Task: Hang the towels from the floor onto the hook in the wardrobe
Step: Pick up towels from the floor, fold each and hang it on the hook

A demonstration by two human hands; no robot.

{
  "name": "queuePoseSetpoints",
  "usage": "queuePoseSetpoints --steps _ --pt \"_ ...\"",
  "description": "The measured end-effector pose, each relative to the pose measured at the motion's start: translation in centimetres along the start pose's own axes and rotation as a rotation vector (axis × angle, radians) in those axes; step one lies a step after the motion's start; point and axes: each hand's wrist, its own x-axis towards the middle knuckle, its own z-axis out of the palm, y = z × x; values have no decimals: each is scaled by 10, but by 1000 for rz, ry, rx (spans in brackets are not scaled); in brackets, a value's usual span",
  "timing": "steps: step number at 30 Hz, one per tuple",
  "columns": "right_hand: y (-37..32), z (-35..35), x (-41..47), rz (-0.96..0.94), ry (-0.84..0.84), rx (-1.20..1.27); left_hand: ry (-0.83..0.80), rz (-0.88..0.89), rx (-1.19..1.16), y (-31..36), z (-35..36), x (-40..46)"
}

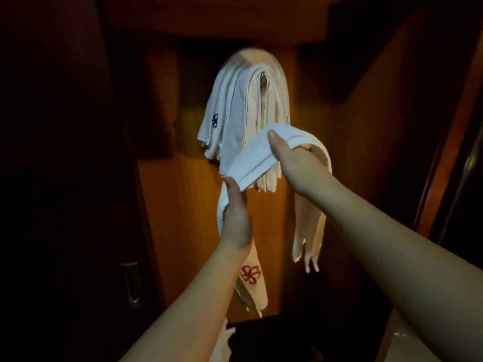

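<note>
Dark wardrobe [366,126], hung towels [235,100], hands [292,158] gripping towel [256,155]

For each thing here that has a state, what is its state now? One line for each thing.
Held towel: stretched between both hands, not yet on the hook, its ends hanging down.
Hung towels: several draped together high in the wardrobe, hanging down.
Hook: hidden under the hung towels.
Left hand: grips the lower part of the held towel.
Right hand: grips the upper part of the held towel.

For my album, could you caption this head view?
Both hands, left and right, lift a white towel toward towels already hanging.
</note>
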Motion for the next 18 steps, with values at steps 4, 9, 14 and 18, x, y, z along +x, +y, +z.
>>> queuePoseSetpoints --steps 4,9,14,18 --pt "7 -13 15 -14 -54 -20 119 48 105 46 -12 27" --pt "0 -39 54 -20 -133 -13 59 26 304 88 -9 75" --pt "-7 -59 115 -92 -275 119 8 94 472 122 5 131" --pt "-19 -72 168 -169 -324 213 -4 174 523 131 16 179"
